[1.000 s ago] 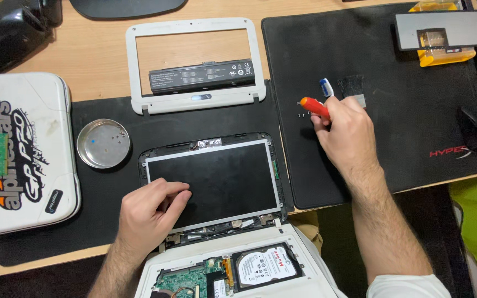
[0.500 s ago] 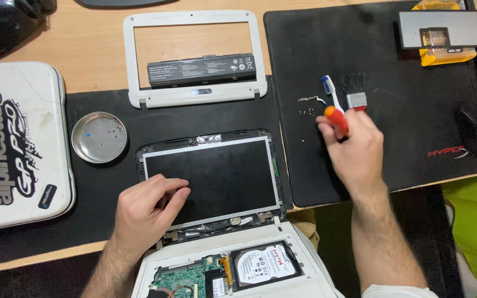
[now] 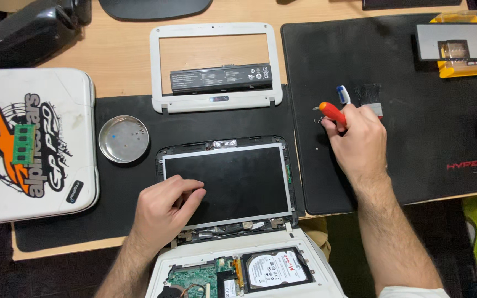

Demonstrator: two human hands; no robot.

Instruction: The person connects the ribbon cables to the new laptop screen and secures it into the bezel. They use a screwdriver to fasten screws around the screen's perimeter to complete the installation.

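At the centre of the black desk mat (image 3: pixel 128 221), the bare black laptop display panel (image 3: pixel 233 179) lies flat in its lid, steadied by the left hand (image 3: pixel 164 212), fingers loosely spread on the glass. At two o'clock from the panel, the right hand (image 3: pixel 360 140) closes around an orange-handled screwdriver (image 3: pixel 332 113). Judged step: picking up the tool; next, locating panel screws. The screwdriver's tip is hidden; the round metal dish's (image 3: pixel 123 139) contents are too small to tell.
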